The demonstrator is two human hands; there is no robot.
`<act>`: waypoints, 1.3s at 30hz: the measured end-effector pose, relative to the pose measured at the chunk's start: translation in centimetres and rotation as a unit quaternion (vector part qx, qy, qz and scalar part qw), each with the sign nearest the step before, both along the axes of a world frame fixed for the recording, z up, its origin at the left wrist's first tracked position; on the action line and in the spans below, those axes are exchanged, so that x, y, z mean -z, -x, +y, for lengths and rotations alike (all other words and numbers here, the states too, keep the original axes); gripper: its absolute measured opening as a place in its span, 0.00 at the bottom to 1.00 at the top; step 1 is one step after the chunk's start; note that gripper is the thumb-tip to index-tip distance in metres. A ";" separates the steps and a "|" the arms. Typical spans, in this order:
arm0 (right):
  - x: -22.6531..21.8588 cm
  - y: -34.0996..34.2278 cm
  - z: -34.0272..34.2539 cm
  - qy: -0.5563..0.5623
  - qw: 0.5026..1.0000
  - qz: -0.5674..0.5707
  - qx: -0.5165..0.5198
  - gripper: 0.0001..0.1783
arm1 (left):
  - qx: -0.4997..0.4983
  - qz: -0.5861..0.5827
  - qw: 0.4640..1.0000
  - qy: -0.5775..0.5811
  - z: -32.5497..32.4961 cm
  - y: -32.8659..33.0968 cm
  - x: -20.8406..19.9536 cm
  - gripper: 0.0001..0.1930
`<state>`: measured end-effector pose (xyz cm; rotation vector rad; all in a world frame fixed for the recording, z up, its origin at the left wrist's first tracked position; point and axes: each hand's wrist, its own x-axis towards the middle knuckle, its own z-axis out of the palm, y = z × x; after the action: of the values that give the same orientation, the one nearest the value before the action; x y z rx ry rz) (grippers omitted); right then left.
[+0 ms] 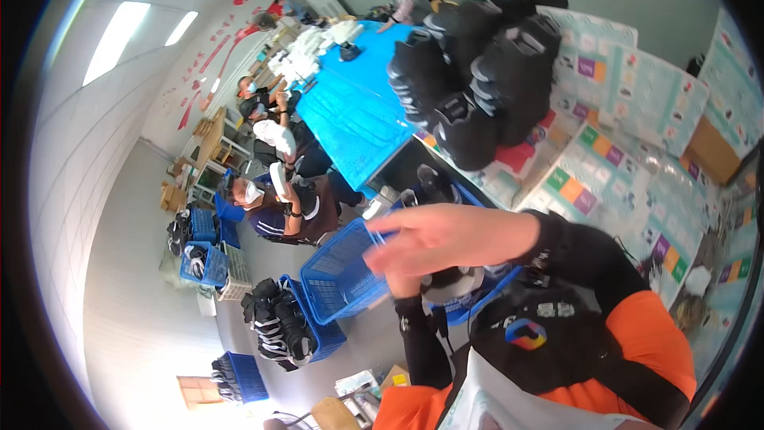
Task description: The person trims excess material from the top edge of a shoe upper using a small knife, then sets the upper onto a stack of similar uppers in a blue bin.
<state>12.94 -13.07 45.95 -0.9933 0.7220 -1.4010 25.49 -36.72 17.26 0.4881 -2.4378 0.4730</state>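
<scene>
My right hand (446,239) is raised in the middle of the view, blurred, its fingers apart and nothing in it. Its arm, in a black sleeve under orange, comes in from the right. My left forearm in a black sleeve rises from the lower edge. My left hand (403,287) is mostly hidden behind the right hand, so its grip is unclear. A black and white shoe-like object (450,283) sits just below the right hand. A blue plastic basket (342,271) stands right behind both hands.
A heap of black shoes (477,72) lies on a blue table (358,119). People in masks (274,207) sit along the table handling white pieces. More blue baskets (203,263) and black shoes (278,326) stand on the grey floor. Patterned cartons (605,159) are stacked at right.
</scene>
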 end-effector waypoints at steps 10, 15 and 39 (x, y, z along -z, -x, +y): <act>3.2 0.2 5.5 0.149 0.982 0.071 -0.092 0.66 | 0.023 0.115 0.887 -0.446 3.3 -7.8 -3.4 0.25; 1.5 3.1 9.0 0.180 0.722 0.232 0.627 0.36 | 0.056 0.095 0.890 -0.442 4.7 -4.5 -3.5 0.27; 6.1 -5.7 14.1 0.011 0.694 0.487 0.529 0.27 | 0.186 0.031 0.856 -0.481 7.8 5.0 -6.0 0.28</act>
<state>18.59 1.04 39.84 -1.4169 2.3765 -1.7325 20.51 -28.91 23.29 0.3758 -2.4672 -0.9653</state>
